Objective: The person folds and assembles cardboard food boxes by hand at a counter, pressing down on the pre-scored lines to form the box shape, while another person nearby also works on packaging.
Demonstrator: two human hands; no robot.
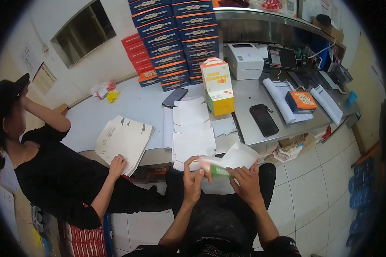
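Observation:
Both my hands grip a partly folded paperboard carton (241, 156) above my lap, just off the table's front edge. It has a white inner face and green and orange print. My left hand (193, 180) is closed on its left end, thumb against the printed side. At the other end, my right hand (247, 183) pinches its lower edge, fingers bent over it. Flat white carton blanks (193, 130) lie on the table right ahead of my hands. Beyond them stands a tall assembled carton (219, 88) in yellow, white and orange.
A co-worker (60, 171) on the left rests a hand on a stack of flat cardboard (123, 143). Dark blue boxes (163, 38) are piled high at the back. Phones (263, 120) (175, 97), a label printer (245, 62) and a small orange box (300, 102) sit on the counter.

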